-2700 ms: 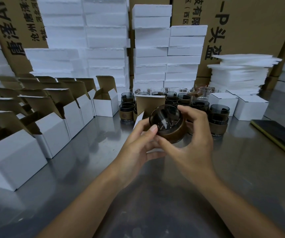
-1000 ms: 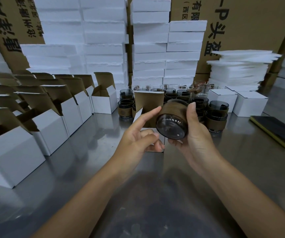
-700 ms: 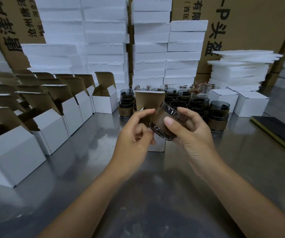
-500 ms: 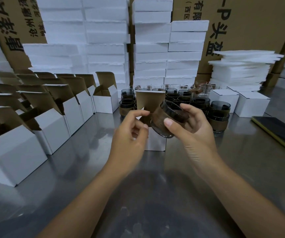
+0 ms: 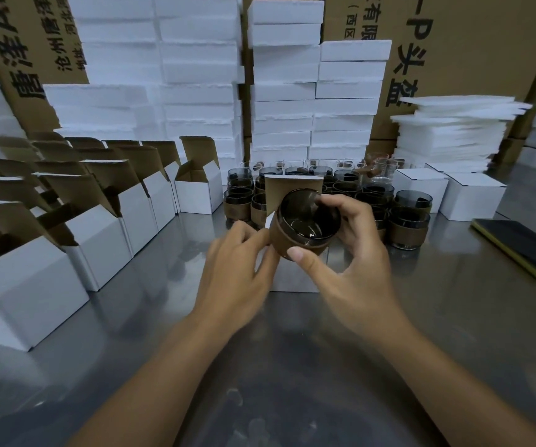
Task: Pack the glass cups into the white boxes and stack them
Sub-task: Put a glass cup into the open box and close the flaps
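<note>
Smoky dark glass with a brown sleeve round its lower half: the glass cup [image 5: 307,221] is held in the air over the middle of the steel table [image 5: 292,382], tipped so that its mouth faces the camera. The right hand [image 5: 353,262] grips it, thumb [image 5: 295,253] pressed on the near lower edge and the other fingers [image 5: 340,201] curled over the far upper rim. The left hand [image 5: 237,269] is just beside it with its fingers bent, their tips against the cup's left side; whether they pinch anything there, I cannot tell. Right behind and below the cup stands an open white box [image 5: 292,279], its brown-lined flap [image 5: 292,185] upright behind the cup's rim. Past the box, more cups [image 5: 410,221] of the same kind stand crowded together, some stacked in twos. Along the left side runs a row of open boxes [image 5: 105,233] with flaps raised. To the right of the cups sit two closed boxes [image 5: 421,185], side by side, and nearer the table's right edge lies a dark phone [image 5: 524,250] with a yellow-green border. White foam blocks [image 5: 286,91] are piled high at the back, a stack of thin foam sheets [image 5: 453,130] stands to their right, and printed cardboard cartons [image 5: 473,43] rise behind everything
</note>
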The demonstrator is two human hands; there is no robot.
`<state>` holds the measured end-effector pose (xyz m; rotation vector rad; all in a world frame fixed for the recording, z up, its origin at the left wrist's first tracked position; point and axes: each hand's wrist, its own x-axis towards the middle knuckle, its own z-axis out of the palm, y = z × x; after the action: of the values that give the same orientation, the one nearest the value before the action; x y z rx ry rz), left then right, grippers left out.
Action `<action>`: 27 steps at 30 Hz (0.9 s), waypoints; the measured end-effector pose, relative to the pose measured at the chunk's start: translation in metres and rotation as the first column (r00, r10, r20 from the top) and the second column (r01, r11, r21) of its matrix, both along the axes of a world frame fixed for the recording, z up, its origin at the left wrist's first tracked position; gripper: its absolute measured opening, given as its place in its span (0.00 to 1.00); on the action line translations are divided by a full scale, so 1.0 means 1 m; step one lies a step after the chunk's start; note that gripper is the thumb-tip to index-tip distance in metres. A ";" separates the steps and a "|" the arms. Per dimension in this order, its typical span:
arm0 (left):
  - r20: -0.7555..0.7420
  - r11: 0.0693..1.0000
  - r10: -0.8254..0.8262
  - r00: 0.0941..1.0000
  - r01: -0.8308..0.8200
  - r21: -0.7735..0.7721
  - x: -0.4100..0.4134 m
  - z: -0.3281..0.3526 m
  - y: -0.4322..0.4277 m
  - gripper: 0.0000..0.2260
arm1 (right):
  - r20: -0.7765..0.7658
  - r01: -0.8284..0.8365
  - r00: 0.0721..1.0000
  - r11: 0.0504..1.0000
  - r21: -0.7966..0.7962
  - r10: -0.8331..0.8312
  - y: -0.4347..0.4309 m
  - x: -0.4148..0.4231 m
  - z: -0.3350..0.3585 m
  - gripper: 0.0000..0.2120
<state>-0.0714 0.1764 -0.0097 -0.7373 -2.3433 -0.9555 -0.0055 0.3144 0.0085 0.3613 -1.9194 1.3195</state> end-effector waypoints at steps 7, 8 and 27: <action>-0.133 0.990 -0.136 0.982 0.130 -0.058 0.009 0.005 0.002 0.09 | 0.004 -0.015 1.000 0.998 -0.068 0.015 0.003 -0.001 0.001 0.22; -0.139 0.989 -0.145 0.980 0.137 -0.061 0.009 0.005 0.002 0.09 | 0.000 0.000 1.000 0.998 -0.063 0.000 0.003 -0.001 0.001 0.21; -0.149 0.983 -0.183 0.972 0.179 -0.039 0.010 0.006 0.002 0.08 | 0.161 0.167 0.961 0.934 0.315 -0.227 0.011 -0.002 -0.001 0.07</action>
<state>-0.0610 0.1786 -0.0035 -1.0123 -2.1874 -0.9122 -0.0080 0.3259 0.0076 0.1829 -2.2640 0.9617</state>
